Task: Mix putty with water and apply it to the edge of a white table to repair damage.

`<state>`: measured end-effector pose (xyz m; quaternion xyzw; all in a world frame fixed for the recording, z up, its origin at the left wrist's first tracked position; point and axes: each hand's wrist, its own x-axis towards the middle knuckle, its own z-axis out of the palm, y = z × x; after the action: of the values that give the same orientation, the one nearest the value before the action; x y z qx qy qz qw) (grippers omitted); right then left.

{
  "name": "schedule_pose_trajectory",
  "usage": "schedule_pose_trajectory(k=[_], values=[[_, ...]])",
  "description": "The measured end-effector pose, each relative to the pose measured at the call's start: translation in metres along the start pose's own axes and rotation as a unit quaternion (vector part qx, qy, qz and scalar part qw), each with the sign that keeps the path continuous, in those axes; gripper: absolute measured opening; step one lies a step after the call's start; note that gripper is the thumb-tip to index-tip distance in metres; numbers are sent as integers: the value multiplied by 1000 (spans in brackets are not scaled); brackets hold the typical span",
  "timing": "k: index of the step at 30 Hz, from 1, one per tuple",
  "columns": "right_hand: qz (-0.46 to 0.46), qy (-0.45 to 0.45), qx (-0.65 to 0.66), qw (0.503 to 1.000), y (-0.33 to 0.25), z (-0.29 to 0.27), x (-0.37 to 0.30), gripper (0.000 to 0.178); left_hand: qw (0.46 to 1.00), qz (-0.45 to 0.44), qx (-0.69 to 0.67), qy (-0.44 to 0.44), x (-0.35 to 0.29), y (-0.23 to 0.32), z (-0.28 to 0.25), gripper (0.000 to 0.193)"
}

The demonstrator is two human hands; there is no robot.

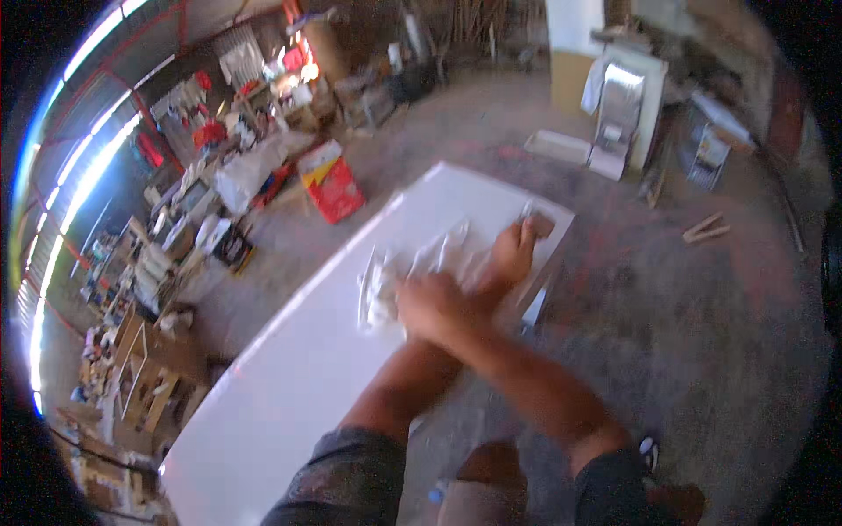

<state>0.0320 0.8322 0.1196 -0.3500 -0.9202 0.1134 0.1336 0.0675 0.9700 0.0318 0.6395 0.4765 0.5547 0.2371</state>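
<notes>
My forearms cross over a long white panel [298, 368]. My left hand [513, 254] reaches under my right arm to the far right end of the panel. Its fingers are closed round a small brown block-like thing [544, 226], whose kind I cannot make out. My right hand [430, 302] is nearer the middle and lies on top, its fingers bent into crumpled white material [379, 294]. That material looks like thin plastic or cloth and spreads over the panel between the two hands. Blur hides the fingertips of the right hand.
A red and yellow bag [333, 188] lies on the concrete floor [684, 351] past the panel's left edge. Piled clutter and a wooden frame [136, 364] line the left side. At the back right are a white cabinet-like piece [649, 105] and wooden sticks [706, 230].
</notes>
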Motion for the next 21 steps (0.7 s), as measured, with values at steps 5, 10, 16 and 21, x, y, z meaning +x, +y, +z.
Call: schedule_pose_trajectory(k=[5,10,16,21], values=[[7,72,58,996,0,-17,-12,24,998,-5,-48,-26,-2,3,-1,52],[46,254,208,944,1,-48,-30,23,999,-37,35,5,7,-15,2,53],[101,403,191,889,12,-74,-45,23,991,-10,62,121,-24,92,-16,34],[73,359,491,790,28,-113,-72,42,633,-6,739,230,-54,198,-14,64]])
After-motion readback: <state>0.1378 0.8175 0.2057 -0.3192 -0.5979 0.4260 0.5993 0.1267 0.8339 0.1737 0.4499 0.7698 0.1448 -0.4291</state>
